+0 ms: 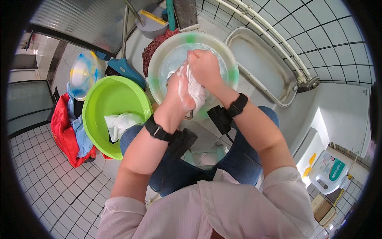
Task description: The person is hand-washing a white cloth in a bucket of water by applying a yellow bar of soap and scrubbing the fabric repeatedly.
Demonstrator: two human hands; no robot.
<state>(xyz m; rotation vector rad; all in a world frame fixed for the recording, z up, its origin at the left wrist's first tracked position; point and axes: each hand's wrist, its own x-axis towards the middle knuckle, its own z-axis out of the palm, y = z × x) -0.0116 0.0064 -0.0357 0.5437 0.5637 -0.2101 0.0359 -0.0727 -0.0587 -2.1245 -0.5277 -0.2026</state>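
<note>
Both my hands are over a round plastic basin (155, 80), pale with green patches, that holds cloudy, sudsy water (176, 56). A wet white cloth (197, 92) is bunched between them. My left hand (178, 86), with suds on it, grips the cloth from the left. Closed into a fist, my right hand (206, 67) holds the upper part of the cloth against the left. The lower end of the cloth hangs beside my left wrist, near the basin's front rim. My fingers hide part of the cloth.
To the left stands a lime-green basin (112, 92) with white fabric (122, 124) inside. Red clothing (67, 131) and light blue clothing (80, 136) lie beyond it. A blue broom (126, 70) leans behind. At the right are a long water-filled sink (259, 59), white pipes (268, 33) and a detergent jug (328, 171).
</note>
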